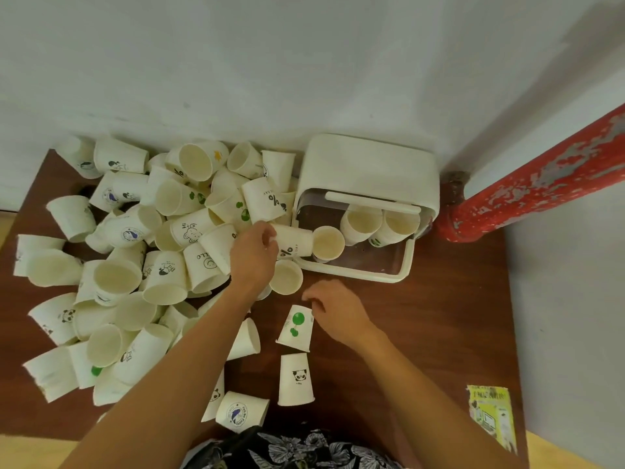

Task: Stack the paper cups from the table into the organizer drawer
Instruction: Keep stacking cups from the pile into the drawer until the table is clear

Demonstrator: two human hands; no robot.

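1. A paper cup [297, 243] printed with "%" lies on its side in the left hand [254, 255], its mouth turned right over the front rim of the drawer [358, 275].
2. The left hand's fingers are closed round the cup's base end; the cup is off the table, just at the drawer's left front corner.
3. The drawer is pulled out of a white organizer [368, 167] that stands against the wall at the back right of the table [439, 333].
4. Inside the drawer, two cups [378, 225] lean side by side at the back, mouths facing the camera; they look to be touching.
5. The right hand [333, 308] rests low over the table in front of the drawer, fingers curled, their tips touching the base of a cup with green dots [296, 328] that lies on its side. Whether it grips that cup I cannot tell.
6. Just nearer the person, a panda cup [296, 379] stands upside down, apart from the green-dot one.
7. A loose pile of cups [135, 265] covers the left half of the table, some upright, many tipped over, reaching up to the left hand.
8. A yellow leaflet [492, 418] lies at the table's near right corner, well apart from the cups.
9. A red pipe [541, 184] with flaking paint runs behind the organizer on the right.
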